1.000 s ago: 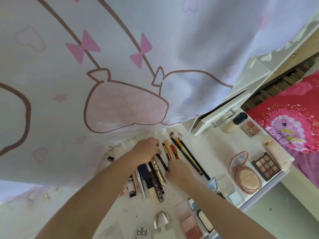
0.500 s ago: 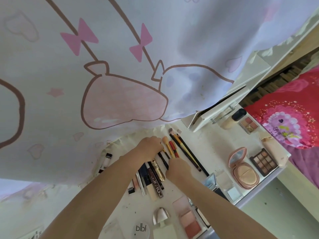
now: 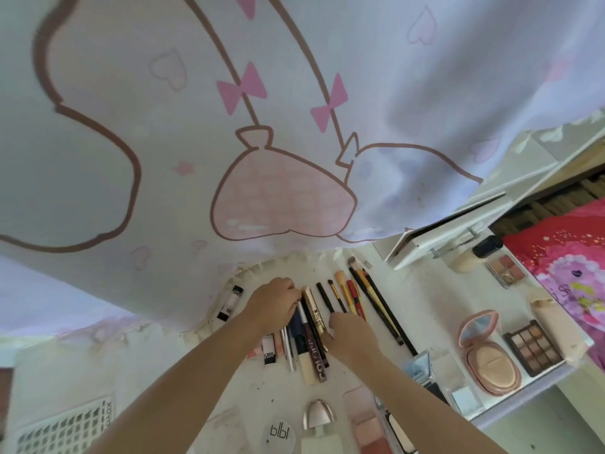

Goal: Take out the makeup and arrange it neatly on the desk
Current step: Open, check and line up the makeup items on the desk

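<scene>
Gold mascara tube lies on the counter, long axis running away from the person. Left hand touches its far end, fingers curled, grasp unclear; right hand rests beside its near end, grip hidden.

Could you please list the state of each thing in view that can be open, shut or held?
Pink compact: open, mirror lid up.
Eyeshadow palette: open, pans showing.
Foundation bottle: capped, lying down.
Left hand: fingers curled onto the upper ends of the tubes.
Right hand: by the tubes, grip hidden.
</scene>
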A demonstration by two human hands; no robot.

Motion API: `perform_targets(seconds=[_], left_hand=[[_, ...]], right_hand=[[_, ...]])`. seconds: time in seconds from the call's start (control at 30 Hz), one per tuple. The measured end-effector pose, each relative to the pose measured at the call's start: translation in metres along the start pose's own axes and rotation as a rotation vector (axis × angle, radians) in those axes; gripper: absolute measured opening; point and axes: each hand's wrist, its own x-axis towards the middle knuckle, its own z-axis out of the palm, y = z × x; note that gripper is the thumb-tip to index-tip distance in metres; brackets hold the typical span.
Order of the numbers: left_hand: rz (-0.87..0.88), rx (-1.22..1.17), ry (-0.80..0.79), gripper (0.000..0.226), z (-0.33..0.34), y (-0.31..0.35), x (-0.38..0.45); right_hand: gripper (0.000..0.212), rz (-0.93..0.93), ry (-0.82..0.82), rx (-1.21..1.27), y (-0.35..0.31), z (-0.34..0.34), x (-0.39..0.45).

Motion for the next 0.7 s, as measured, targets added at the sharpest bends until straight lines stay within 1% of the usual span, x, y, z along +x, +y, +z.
perform_targets(seconds=[0.07,0.17,0.2,0.3,0.4,0.47,0.53,0.57,0.6,0.67,0.7], left_hand=[[-0.040,-0.037,0.027,0.031,0.005,0.001,-0.008],[-0.102,-0.114,0.082,0.031,0.008,0.003,-0.020],[-0.124,-0.141,0.104,0.031,0.008,0.004,-0.024],[-0.214,-0.253,0.159,0.029,0.007,0.005,-0.036],[-0.330,-0.422,0.168,0.024,0.003,0.010,-0.044],[-0.425,-0.674,0.167,0.025,-0.002,0.017,-0.046],[-0.501,-1.065,0.173,0.022,-0.011,0.028,-0.047],[-0.513,-1.252,0.175,0.023,-0.015,0.033,-0.048],[-0.507,-1.390,0.182,0.024,-0.018,0.037,-0.048],[-0.467,-1.587,0.217,0.024,-0.025,0.049,-0.051],[-0.457,-1.649,0.237,0.024,-0.029,0.055,-0.052]], right_hand=[[0.035,0.015,-0.011,0.005,-0.002,0.007,0.001],[0.013,0.019,-0.020,0.013,-0.009,0.011,0.000],[0.012,0.027,-0.029,0.021,-0.011,0.010,0.001],[0.025,0.052,-0.062,0.127,-0.012,0.004,0.001],[0.015,-0.011,-0.081,0.247,-0.010,-0.012,-0.005],[0.013,-0.096,-0.084,0.327,-0.009,-0.024,-0.015],[0.018,-0.131,-0.061,0.467,-0.009,-0.038,-0.028],[0.020,-0.142,-0.040,0.525,-0.009,-0.043,-0.034],[0.022,-0.154,-0.016,0.568,-0.009,-0.048,-0.039],[0.024,-0.179,0.020,0.612,-0.008,-0.056,-0.047],[0.025,-0.198,0.029,0.616,-0.008,-0.060,-0.049]])
